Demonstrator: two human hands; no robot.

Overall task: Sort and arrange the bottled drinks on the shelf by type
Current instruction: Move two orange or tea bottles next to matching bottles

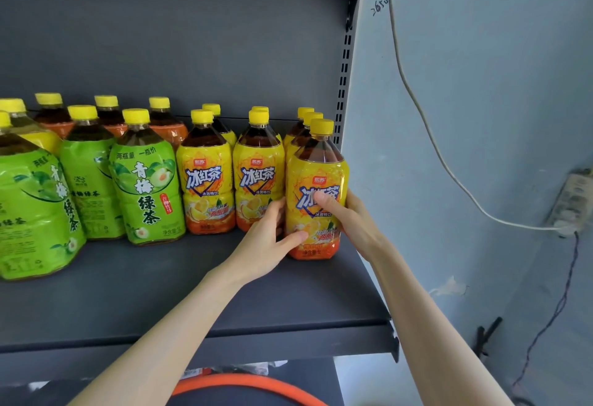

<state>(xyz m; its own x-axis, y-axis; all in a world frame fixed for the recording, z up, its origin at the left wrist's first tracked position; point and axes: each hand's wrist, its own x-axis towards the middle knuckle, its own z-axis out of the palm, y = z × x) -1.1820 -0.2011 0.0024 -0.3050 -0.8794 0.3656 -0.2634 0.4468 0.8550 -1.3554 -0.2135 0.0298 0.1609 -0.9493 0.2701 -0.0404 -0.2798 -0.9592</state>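
Both hands' grip clasps the yellow iced-tea bottle [316,194]: left hand [266,245], right hand [349,216].

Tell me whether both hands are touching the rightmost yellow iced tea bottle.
Touching. The head view shows the left hand pressed against the yellow bottle and the right hand wrapped around its other side, thumb on the label.

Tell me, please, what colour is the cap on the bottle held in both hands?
Yellow cap, seen in the head view.
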